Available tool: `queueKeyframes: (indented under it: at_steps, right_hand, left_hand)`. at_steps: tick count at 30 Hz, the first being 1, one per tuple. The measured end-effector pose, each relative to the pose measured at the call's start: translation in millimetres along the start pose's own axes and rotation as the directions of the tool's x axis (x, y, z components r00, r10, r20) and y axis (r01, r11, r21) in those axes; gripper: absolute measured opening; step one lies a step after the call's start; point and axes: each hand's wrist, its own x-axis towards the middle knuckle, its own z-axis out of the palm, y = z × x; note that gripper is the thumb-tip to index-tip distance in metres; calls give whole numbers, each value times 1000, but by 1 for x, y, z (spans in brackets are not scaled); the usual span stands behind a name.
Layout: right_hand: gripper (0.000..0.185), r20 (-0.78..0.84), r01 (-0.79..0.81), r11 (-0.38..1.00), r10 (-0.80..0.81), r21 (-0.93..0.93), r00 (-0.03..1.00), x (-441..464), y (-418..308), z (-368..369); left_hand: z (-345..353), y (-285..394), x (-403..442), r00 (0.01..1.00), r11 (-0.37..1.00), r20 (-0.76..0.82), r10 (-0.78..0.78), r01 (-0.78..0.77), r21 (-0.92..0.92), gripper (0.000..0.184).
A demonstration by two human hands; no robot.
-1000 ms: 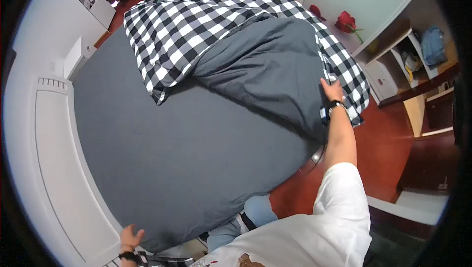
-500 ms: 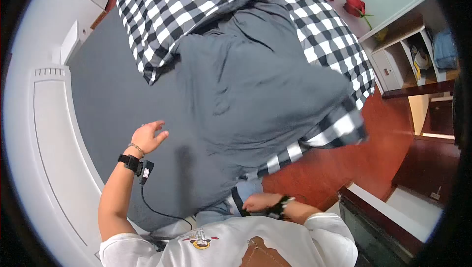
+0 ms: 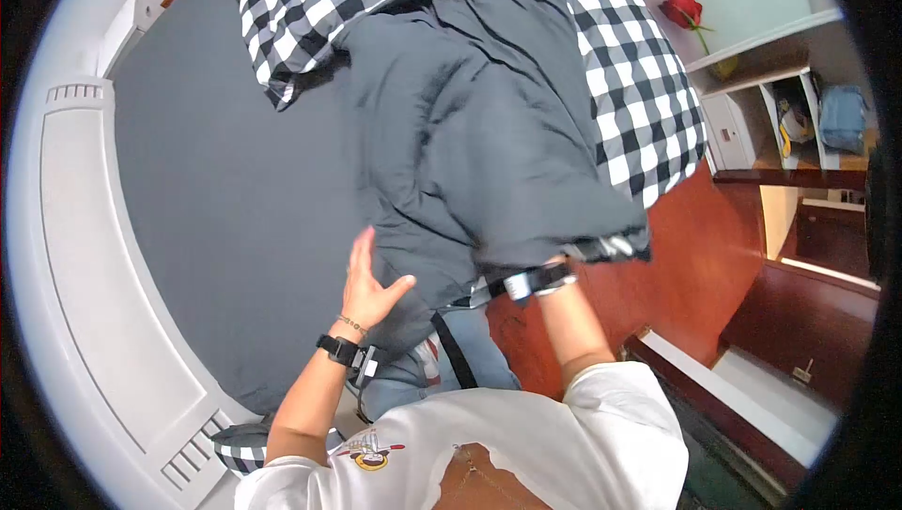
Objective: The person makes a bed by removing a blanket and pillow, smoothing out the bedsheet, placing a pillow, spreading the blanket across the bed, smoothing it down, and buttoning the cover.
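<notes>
- The right hand has moved out to the near edge of the quilt — mostly hidden by cloth, so I cannot tell whether its grip pinches anything.
- The left hand has come in beside the quilt, its grip spread, thumb apart; contact is unclear.
- Both hands are now close to that near edge.
- The quilt lies partly folded on the bed, grey side up, a blurred corner over the red floor.
</notes>
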Motion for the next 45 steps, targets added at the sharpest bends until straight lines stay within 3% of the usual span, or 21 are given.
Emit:
queueKeyframes:
  at_steps: [2, 4, 5, 8, 10, 11, 12, 13, 15, 18, 22, 26, 31, 36, 38, 39, 40, 41, 42, 43, 45]
  right_hand:
    - [43, 235, 225, 957, -265, 184, 935, -44, -53, 49]
    - [46, 402, 293, 830, -501, 475, 766, -99, -78, 88]
    - [48, 460, 247, 761, -581, 600, 671, -126, -74, 98]
    - [36, 933, -250, 934, -170, 255, 319, -168, 10, 64]
    - [22, 646, -350, 933, 216, 84, 732, -170, 68, 1]
    - [18, 381, -184, 954, 264, -236, 886, -150, 100, -32]
    - [18, -86, -395, 876, 432, 276, 898, -143, 147, -50]
    - [33, -144, -413, 878, 454, 243, 879, -116, 165, -89]
    - [58, 34, -624, 491, 769, 608, 638, -57, 183, -129]
    - [102, 292, -715, 277, 775, 642, 561, 34, 207, -121]
    - [93, 231, -677, 639, 643, 364, 731, 96, 146, -76]
    - [61, 216, -695, 515, 704, 502, 677, 86, 130, -63]
    - [57, 339, -676, 474, 614, 564, 713, 43, 181, -97]
    - [68, 418, -706, 575, 569, 413, 708, 24, 37, -81]
    - [62, 125, -461, 804, 449, 375, 885, 59, 20, -61]
    - [64, 89, -155, 942, 134, 298, 987, 95, -9, -48]
    - [60, 180, -107, 919, 40, 379, 983, 81, -133, -6]
    - [56, 269, 178, 928, -273, 328, 924, 95, -213, 40]
    - [51, 382, 107, 946, -225, 305, 896, 69, -339, 104]
    - [49, 478, 204, 908, -372, 367, 795, 45, -436, 167]
    - [45, 625, 271, 782, -616, 562, 480, -37, -585, 276]
  left_hand:
    - [-10, 45, 9, 978, 986, -125, 168, -166, 30, 94]
    - [-18, 66, 14, 921, 851, 153, 358, -389, 352, 100]
    - [-13, 54, 17, 935, 845, 261, 240, -334, 419, 95]
    - [7, -51, 5, 887, 686, 439, -145, -230, 691, 71]
    - [9, -122, -14, 676, 563, 514, -528, -174, 808, 66]
    - [5, -140, -16, 477, 538, 501, -722, -68, 840, 61]
    - [0, -136, -21, 493, 588, 472, -730, 102, 803, 61]
    - [-8, -114, -18, 567, 672, 436, -699, 312, 671, 66]
    - [11, -114, -20, 864, 785, -42, -502, 475, 397, 67]
    - [29, -16, 20, 980, 966, -112, -165, 184, 182, 83]
    - [75, 80, 65, 929, 889, 115, 353, -371, 269, 110]
    - [123, 65, 78, 925, 881, 379, -22, -161, 445, 62]
    - [113, 28, -36, 900, 943, 313, 303, -331, 39, 51]
    - [54, 3, -92, 970, 976, 194, 149, -113, -184, 52]
    - [9, -9, -103, 988, 950, 97, 118, -84, -301, 54]
    - [-16, -16, -114, 990, 909, -129, 61, -108, -404, 52]
    - [-52, -31, -122, 988, 894, -154, -12, -59, -444, 60]
    - [-106, -48, -146, 957, 892, -212, -197, 85, -444, 62]
    - [-175, -71, -189, 962, 784, -85, -261, 160, -600, 52]
    - [-196, -125, -222, 930, 941, -356, -91, -36, -337, 35]
    - [-296, -176, -343, 706, 758, -582, -403, -99, -645, 37]
